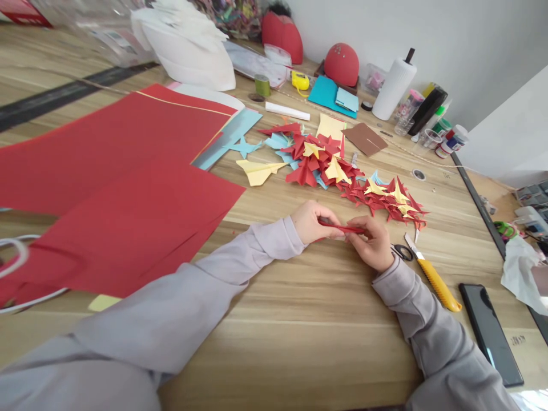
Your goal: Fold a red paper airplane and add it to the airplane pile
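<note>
Between my two hands is a narrow folded piece of red paper [342, 229], held just over the wooden table. My left hand [314, 222] pinches its left end, and my right hand [370, 242] grips the right end with thumb and fingers. Much of the paper is hidden by the fingers. Just beyond lies a heap of folded paper planes and stars [319, 154] in red, yellow and light blue. A yellow paper plane [258, 172] rests to the left of that heap. Beside my right wrist are black-handled scissors [403, 252], partly covered, and a yellow utility knife [439, 282].
Large red paper sheets [128, 222] cover the left side of the table [291, 342]. A phone [490, 334] lies at the right. Farther back are a yellow tape measure [300, 81], blue paper [325, 96], a brown sheet [365, 139], a white bottle [394, 88] and several small jars.
</note>
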`<move>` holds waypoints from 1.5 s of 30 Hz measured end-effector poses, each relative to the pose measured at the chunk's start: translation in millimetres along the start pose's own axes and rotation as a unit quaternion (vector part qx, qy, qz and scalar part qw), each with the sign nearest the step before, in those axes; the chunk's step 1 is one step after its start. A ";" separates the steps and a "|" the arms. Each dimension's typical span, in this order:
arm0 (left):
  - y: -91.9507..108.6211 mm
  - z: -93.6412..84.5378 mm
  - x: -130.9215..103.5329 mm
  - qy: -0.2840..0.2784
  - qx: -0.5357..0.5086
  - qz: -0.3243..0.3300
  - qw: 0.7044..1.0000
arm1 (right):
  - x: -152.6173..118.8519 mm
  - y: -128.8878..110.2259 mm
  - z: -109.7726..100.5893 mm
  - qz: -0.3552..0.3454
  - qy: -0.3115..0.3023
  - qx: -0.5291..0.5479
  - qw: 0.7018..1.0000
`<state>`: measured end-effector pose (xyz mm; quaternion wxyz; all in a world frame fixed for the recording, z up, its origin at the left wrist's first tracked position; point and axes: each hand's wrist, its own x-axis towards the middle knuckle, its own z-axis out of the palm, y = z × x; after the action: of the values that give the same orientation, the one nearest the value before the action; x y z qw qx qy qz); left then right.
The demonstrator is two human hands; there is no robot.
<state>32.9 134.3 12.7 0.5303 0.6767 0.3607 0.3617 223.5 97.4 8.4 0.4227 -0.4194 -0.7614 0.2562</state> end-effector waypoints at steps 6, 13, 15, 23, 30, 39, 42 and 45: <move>2.8 0.1 0.9 0.009 -0.004 0.034 0.999 | -0.6 7.2 -0.8 0.023 -0.033 0.019 0.999; 0.0 -0.2 1.0 -0.006 -0.010 0.054 0.998 | 1.5 -0.9 -3.9 0.028 -0.052 0.044 0.997; 1.2 -0.2 0.4 -0.009 -0.016 0.054 0.998 | 2.4 -4.2 -4.7 0.017 -0.062 0.038 0.997; 0.2 -0.5 1.0 -0.004 -0.004 0.083 0.996 | 2.9 -4.6 -1.0 0.042 -0.060 0.045 0.996; 0.9 0.4 1.3 0.012 0.006 0.107 0.994 | 1.2 -1.3 2.0 0.075 -0.059 0.120 0.988; 1.5 0.2 -0.3 0.039 -0.019 0.017 0.999 | 4.8 -3.1 -0.6 0.097 -0.007 0.160 0.982; 0.4 0.9 -0.6 0.027 -0.007 0.020 0.999 | 4.2 -2.7 -0.4 0.080 -0.016 0.112 0.990; 0.8 1.2 -1.0 0.017 0.042 0.056 0.997 | 4.4 -2.9 0.9 0.081 -0.021 0.089 0.992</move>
<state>33.5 132.7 13.2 0.4745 0.7110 0.3460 0.3868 220.2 99.6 12.0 0.4198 -0.4351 -0.7076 0.3657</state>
